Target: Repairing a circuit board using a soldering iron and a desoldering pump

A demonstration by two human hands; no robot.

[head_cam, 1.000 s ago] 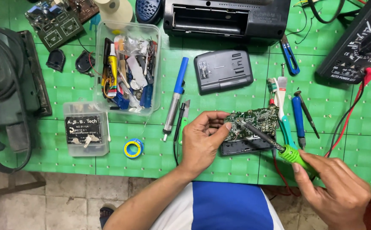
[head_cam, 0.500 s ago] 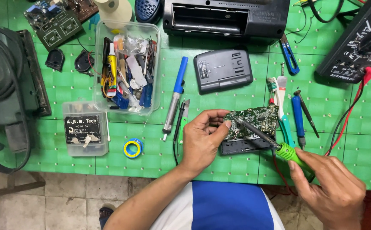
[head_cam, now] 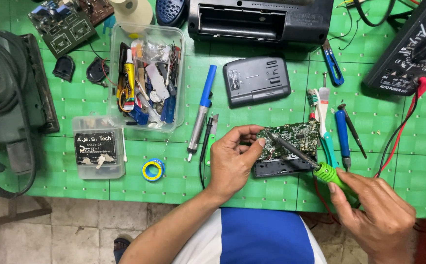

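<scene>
My left hand (head_cam: 233,157) grips the left edge of a green circuit board (head_cam: 295,137), tilted up over a dark grey device shell (head_cam: 277,167) on the green table. My right hand (head_cam: 376,215) holds a soldering iron (head_cam: 320,168) by its green handle. Its dark tip rests on the board near my left thumb. A thin wire runs from the board toward the shell.
A clear tub of tools (head_cam: 147,78) and a small parts box (head_cam: 97,148) lie left. A solder roll (head_cam: 152,170), blue desoldering pump (head_cam: 201,112), grey cover (head_cam: 256,80), black radio casing (head_cam: 259,20), toothbrush (head_cam: 320,122), screwdrivers (head_cam: 342,137) and multimeter (head_cam: 413,49) surround the work.
Almost nothing has moved. Both hands keep their hold, with the iron's tip staying on the board.
</scene>
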